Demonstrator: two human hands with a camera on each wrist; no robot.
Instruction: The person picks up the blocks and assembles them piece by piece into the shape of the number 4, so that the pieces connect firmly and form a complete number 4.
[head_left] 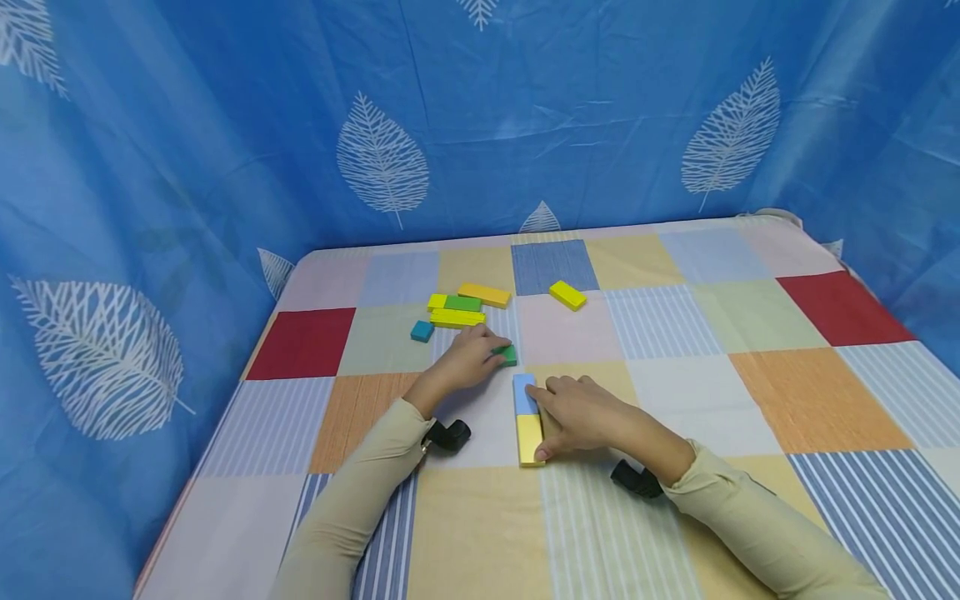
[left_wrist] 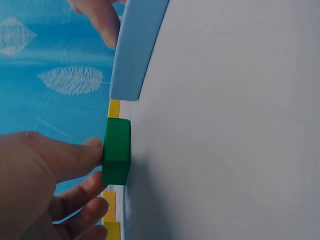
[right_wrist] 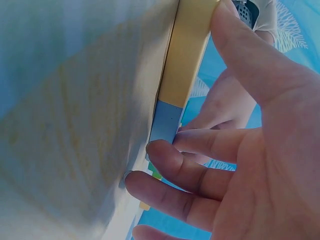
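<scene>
The green block (head_left: 510, 357), near the far end of the pale blue block (head_left: 524, 404) and slightly left of it, is pinched between the thumb and fingers of the left hand (head_left: 468, 360). The step in hand appears to be lining it up with the blue block; the next move would call for closing that small gap squarely without nudging the blue block. The green block looks short, plain and smooth, with straight edges. Against the blue block's near end lies a yellow block (head_left: 529, 442); the right hand (head_left: 588, 412) is spread along both, thumb touching yellow, forefinger touching blue. Farther beyond the blue block, leftward, lie a teal block (head_left: 422, 332) and an orange block (head_left: 485, 295).
</scene>
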